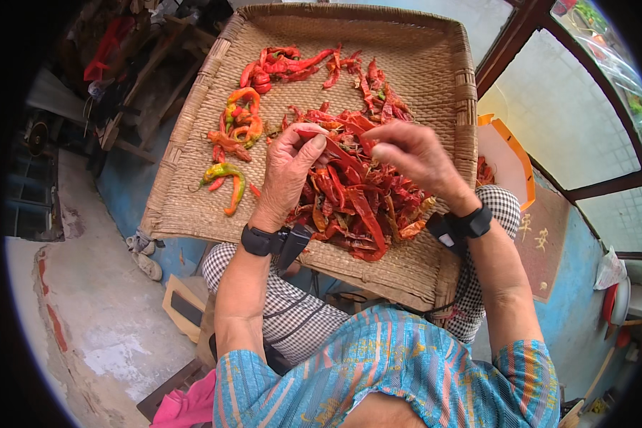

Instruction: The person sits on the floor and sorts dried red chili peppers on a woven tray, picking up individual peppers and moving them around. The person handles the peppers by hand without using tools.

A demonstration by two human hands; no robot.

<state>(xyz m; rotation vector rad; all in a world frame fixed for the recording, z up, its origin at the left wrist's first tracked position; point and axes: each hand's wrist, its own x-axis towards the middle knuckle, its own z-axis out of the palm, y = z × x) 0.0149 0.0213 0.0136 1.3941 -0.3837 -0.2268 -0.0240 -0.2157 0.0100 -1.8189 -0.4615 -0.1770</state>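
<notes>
My left hand (295, 168) pinches a long dried red chili pepper (339, 151) between thumb and fingers, above a heap of dried chili peppers (348, 214). To its right, my right hand (420, 158) hovers over the same heap with curled fingers. It is blurred, and whether something small sits between its fingertips is unclear. The heap lies toward the near side of a woven basket tray (192, 187), which rests across my lap. Fresher peppers, including a green and orange chili pepper (230, 179) and a cluster of red chili peppers (278, 64), lie along the tray's left and far parts.
Beyond the tray's right rim stands an orange-rimmed container (513, 155) with red peppers inside. A brown mat bearing writing (545, 235) is behind it. Shoes (147, 262) sit on the concrete floor (101, 299) at left. Pink cloth (184, 401) lies beside me.
</notes>
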